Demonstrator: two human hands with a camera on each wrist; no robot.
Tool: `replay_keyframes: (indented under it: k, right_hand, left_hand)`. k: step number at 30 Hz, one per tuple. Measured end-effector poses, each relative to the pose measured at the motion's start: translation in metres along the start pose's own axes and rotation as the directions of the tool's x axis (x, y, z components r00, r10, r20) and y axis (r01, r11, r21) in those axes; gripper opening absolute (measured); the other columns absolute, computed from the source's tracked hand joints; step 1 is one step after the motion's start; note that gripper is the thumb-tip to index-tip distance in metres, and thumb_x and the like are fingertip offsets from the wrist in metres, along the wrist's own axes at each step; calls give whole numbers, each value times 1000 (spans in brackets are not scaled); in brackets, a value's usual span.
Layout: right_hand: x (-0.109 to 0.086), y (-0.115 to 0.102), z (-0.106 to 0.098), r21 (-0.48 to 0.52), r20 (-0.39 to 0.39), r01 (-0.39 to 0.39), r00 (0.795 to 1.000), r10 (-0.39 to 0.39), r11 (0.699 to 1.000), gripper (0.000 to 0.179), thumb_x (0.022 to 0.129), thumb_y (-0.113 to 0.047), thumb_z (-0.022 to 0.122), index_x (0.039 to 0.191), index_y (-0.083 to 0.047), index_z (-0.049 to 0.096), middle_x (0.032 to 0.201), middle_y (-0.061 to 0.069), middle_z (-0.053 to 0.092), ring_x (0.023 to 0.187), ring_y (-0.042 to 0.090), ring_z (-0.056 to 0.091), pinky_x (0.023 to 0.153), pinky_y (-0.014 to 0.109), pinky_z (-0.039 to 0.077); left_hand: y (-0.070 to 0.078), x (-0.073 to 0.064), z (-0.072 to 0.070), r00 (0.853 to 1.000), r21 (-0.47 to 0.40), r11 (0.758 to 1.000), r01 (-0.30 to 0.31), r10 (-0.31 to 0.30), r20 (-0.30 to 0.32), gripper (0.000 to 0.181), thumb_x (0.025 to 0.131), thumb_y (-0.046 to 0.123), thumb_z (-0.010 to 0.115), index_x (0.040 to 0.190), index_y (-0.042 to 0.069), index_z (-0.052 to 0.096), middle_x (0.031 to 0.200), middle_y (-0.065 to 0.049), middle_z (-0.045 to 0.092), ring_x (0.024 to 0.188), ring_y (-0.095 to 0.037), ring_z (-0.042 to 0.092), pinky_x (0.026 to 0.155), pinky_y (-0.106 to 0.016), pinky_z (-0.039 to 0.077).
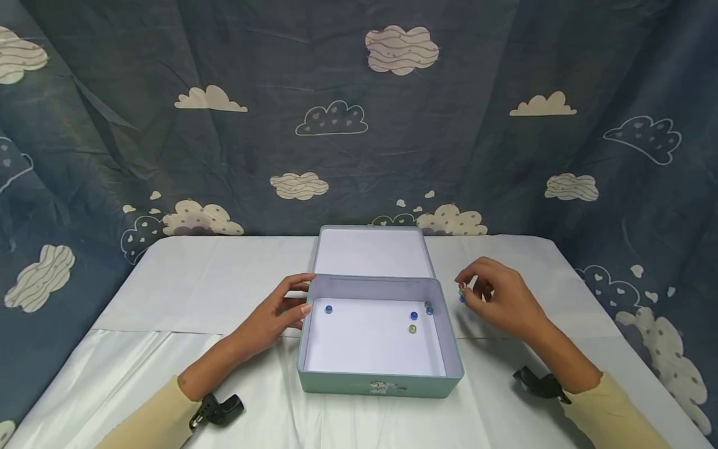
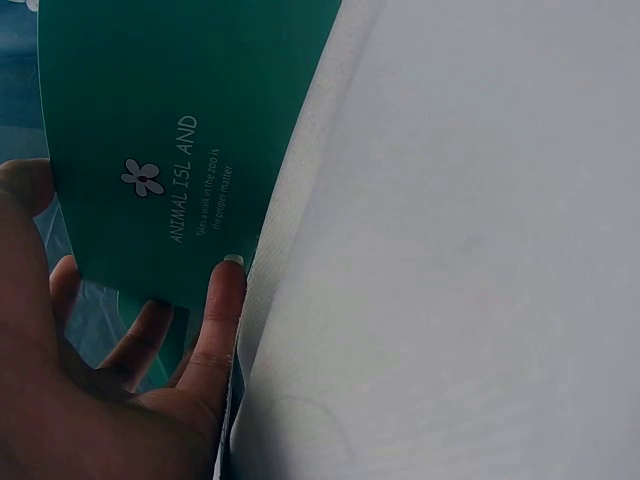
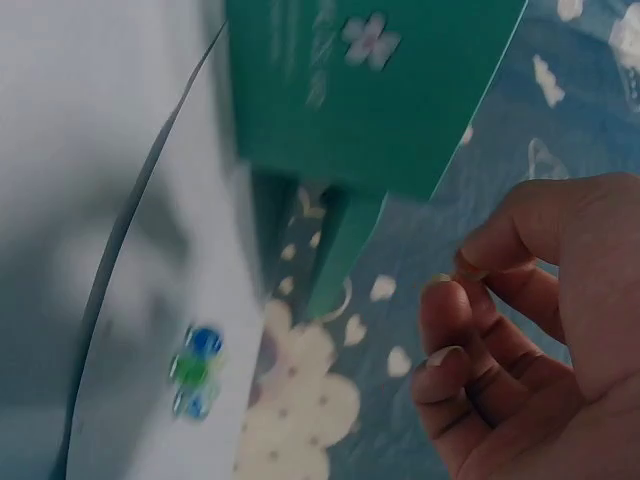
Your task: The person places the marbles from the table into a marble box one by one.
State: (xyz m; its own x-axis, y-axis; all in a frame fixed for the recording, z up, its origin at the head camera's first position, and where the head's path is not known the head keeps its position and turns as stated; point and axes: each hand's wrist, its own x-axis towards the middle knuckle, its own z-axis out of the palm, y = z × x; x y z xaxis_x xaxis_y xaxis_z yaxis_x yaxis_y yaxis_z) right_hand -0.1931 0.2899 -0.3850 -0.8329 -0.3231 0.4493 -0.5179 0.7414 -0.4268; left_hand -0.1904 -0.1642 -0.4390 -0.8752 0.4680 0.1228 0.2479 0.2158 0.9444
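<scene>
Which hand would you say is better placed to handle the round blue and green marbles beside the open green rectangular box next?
Probably the right hand: its fingertips are close to the marbles, while the left hand touches the opposite side of the box.

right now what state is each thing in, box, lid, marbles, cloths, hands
Box: open, upright
Lid: off the opening, behind the box
Marbles in the box: loose on its floor, one apart at left
Marbles outside: clustered on the tablecloth, right of the box
Tablecloth: spread, creased
Backdrop: hung, wrinkled
Left hand: touching the box's left side
Right hand: fingers curled, unclear whether holding anything
</scene>
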Motion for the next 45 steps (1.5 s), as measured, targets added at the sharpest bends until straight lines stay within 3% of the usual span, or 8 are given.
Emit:
replay_keyframes:
  k: [5,16,33,41,45]
  right_hand:
    - [0,-22,5,61,16,51,999,-52,997,35,86,9,76,104,-21,73,98,-10,64,71,11,56,58,25,49]
    - [-8,-50,21,119,119,64,990,-79,991,40,87,6,80,102,-29,72,98,-14,65,66,9,52,55,22,47]
    - [-9,-60,32,77,136,-59,989,48,995,27,85,2,83,99,-21,77,91,-14,66,65,10,50,55,25,43]
    - [-10,-60,33,67,139,-82,988,72,994,27,85,1,83,104,-17,77,88,-10,64,66,11,50,55,25,43]
    - [-10,-59,31,69,107,-55,993,48,996,29,86,2,82,103,-20,76,93,-6,66,65,11,50,55,24,43]
  left_hand:
    - [1,1,-1,1000,4,1000,-2,2,-8,57,110,27,61,161,35,37,157,-18,42,136,-41,57,88,-37,61]
    - [1,2,-1,1000,17,1000,2,-2,-8,58,110,27,61,161,33,36,156,-18,41,136,-41,57,87,-37,61]
    - [-1,2,-1,1000,16,1000,-11,11,-4,56,110,27,59,162,29,37,155,-22,41,137,-45,56,86,-36,61]
    - [0,2,-1,1000,25,1000,-11,11,-6,56,111,27,59,162,30,36,156,-22,41,137,-45,55,87,-37,61]
    - [-1,1,-1,1000,13,1000,-10,10,1,57,110,27,59,162,30,36,157,-23,40,139,-46,54,86,-36,61]
